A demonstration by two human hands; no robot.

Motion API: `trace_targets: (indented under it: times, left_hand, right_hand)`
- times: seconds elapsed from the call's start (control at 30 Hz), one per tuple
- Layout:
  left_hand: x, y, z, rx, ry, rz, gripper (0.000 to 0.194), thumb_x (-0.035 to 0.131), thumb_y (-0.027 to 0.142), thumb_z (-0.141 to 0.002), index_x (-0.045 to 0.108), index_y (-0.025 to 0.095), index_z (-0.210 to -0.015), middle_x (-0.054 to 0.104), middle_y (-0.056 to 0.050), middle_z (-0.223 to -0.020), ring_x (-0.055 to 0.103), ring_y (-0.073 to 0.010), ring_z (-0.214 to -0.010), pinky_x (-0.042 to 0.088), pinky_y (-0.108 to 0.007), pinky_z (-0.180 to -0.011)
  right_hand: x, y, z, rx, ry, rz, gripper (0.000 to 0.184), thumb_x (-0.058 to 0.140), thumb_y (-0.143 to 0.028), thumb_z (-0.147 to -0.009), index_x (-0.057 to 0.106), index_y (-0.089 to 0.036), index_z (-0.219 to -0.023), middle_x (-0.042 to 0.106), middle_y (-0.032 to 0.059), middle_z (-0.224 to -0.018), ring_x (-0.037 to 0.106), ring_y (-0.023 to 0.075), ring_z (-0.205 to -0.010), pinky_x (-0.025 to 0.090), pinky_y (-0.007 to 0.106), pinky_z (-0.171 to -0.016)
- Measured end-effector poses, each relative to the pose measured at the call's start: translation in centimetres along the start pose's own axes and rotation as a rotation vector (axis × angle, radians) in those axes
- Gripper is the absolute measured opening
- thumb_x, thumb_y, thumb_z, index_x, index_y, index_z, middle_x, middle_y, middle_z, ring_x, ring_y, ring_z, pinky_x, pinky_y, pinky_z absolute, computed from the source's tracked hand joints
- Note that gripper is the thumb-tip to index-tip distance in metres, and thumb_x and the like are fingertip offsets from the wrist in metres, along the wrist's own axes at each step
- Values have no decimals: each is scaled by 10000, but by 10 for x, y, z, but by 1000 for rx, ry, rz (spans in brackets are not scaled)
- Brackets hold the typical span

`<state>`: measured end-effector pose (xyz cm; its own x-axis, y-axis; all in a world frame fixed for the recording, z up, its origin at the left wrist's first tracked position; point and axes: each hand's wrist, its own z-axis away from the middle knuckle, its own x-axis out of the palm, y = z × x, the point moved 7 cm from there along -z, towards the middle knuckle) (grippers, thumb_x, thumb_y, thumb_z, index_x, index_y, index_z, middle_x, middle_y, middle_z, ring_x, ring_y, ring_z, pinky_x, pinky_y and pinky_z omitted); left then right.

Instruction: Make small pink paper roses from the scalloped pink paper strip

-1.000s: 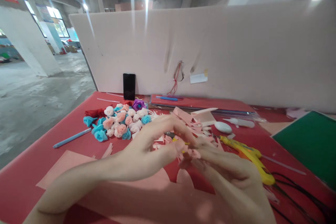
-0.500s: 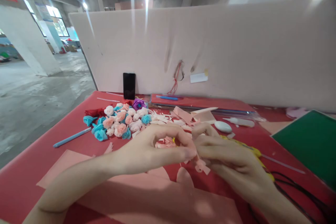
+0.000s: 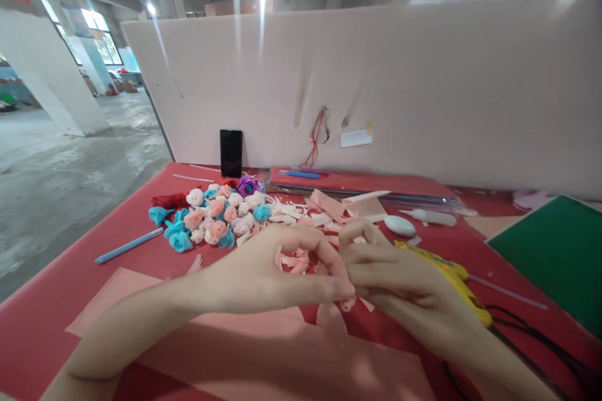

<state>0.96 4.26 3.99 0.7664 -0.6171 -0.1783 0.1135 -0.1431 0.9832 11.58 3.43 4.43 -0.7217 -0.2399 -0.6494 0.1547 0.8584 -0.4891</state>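
Note:
My left hand [image 3: 282, 269] bends into a ring, thumb and fingertips pinched on a small curled piece of pink paper [image 3: 347, 305]. Against those fingertips, my right hand [image 3: 399, 276] is closed on the same piece, its grip partly hidden behind the knuckles. Below both hands lie a large pink paper sheet [image 3: 263, 351] and a rounded pink paper petal [image 3: 332, 321]. Pink paper scraps [image 3: 297, 261] show through the ring of the left fingers. Just beyond the right hand rests a yellow glue gun [image 3: 454, 276], partly covered by that hand.
A heap of paper roses [image 3: 216, 208] stands at the left, beside a blue pen [image 3: 129, 246]. A black phone [image 3: 231, 153] leans on the white partition [image 3: 423, 88]. At right are a white oval object [image 3: 399, 225], a nozzle bottle [image 3: 435, 218], a green board [image 3: 555, 257] and black cable [image 3: 531, 332].
The fingertips have come closer together around the pink piece, and less of it shows below them. My right hand has shifted slightly left, uncovering more of the glue gun.

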Motion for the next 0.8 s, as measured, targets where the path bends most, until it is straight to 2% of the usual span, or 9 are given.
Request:
trace_targets:
  times: [0.33,0.47,0.6,0.7,0.8]
  left_hand:
    - [3,0,1,4,-67,84,207,574,288,-827,549,159,-668,586,23,-717,521,-76,-650,413,-202,-633]
    - [4,3,2,53,-74,115,239,526,317,-863,529,161,-682,605,-5,-760,570,-106,-708,449,-220,-651]
    - [5,3,2,70,-78,134,215,493,254,-877,535,161,-687,593,-18,-740,591,-127,-753,483,-242,-706]
    - [4,3,2,96,-67,159,198,486,193,-863,534,161,-673,591,-15,-740,597,-125,-739,483,-246,-704]
    - [-2,5,1,178,19,97,161,485,156,-864,565,168,-726,607,-1,-750,590,-117,-773,462,-239,-732]
  right_hand:
    - [0,2,0,-19,6,-11,240,427,-198,-935,588,-235,-761,597,-30,-707,481,122,-715,407,289,-722]
    - [-1,1,1,-9,11,-12,255,430,-226,-939,606,-233,-755,596,-20,-693,482,130,-717,419,297,-722]
    - [-1,0,0,3,-1,-27,244,450,-270,-933,621,-243,-762,604,-6,-675,478,151,-758,431,288,-676]
    - [-1,0,-1,4,4,-3,253,441,-242,-932,620,-242,-753,605,-6,-670,486,150,-740,439,298,-692]
    - [-5,-2,-2,4,65,31,232,470,-160,-897,605,-228,-721,614,-22,-653,512,129,-697,456,288,-710]
